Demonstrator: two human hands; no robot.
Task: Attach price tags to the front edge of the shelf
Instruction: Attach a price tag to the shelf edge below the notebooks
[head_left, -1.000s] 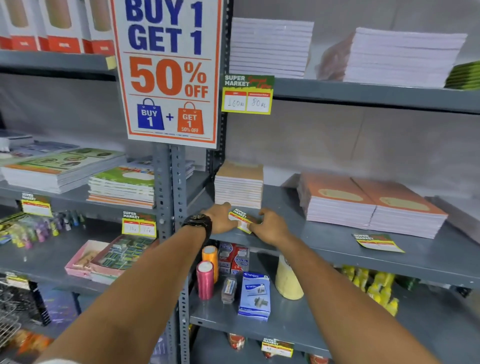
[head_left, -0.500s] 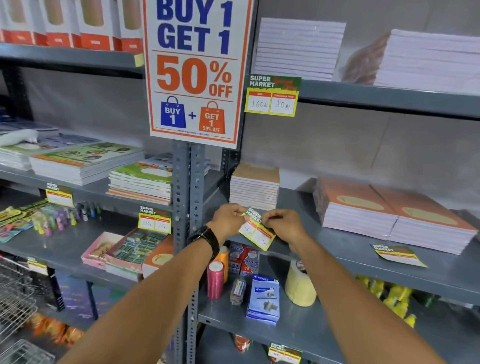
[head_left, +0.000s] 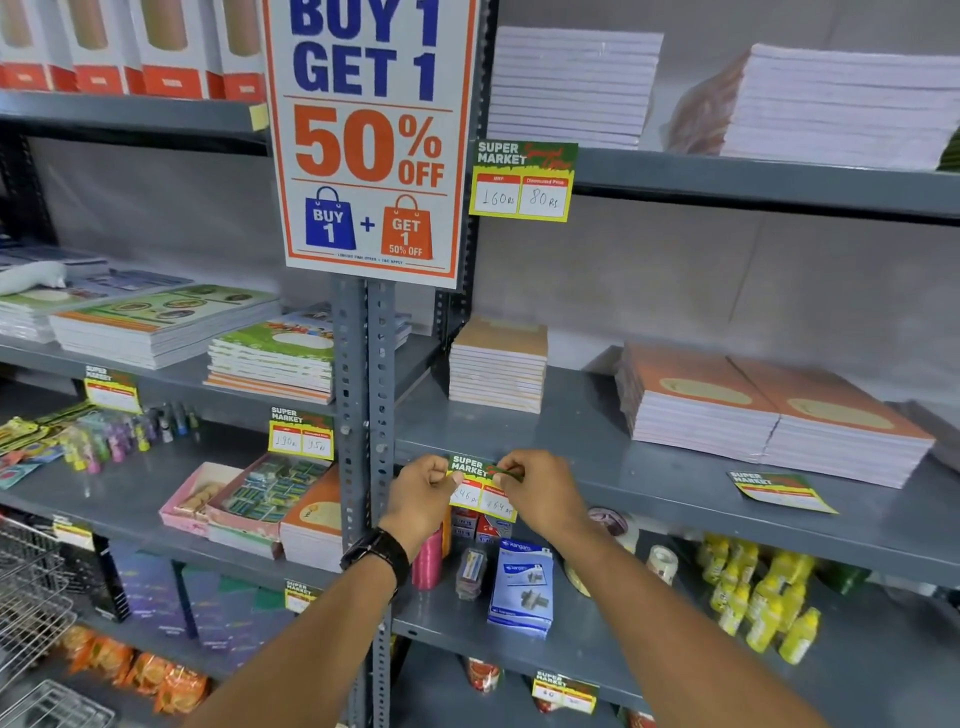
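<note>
pressing the price tag (head_left: 483, 488), now squared, to the shelf edge (head_left: 675, 480); left hand (head_left: 423, 493) and right hand (head_left: 540, 491) fingers pinch its top corners.

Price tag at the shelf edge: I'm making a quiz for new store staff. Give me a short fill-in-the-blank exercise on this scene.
1. The price tag is held against the shelf edge by ____ hands.
2. A dark watch sits on the wrist of the ____ hand.
3. A loose tag lies flat on the shelf, to the right of the right hand, in front of the ____ notebooks.
4. The big sign offers ____ percent off.

Missing words: both; left; orange; 50
</note>
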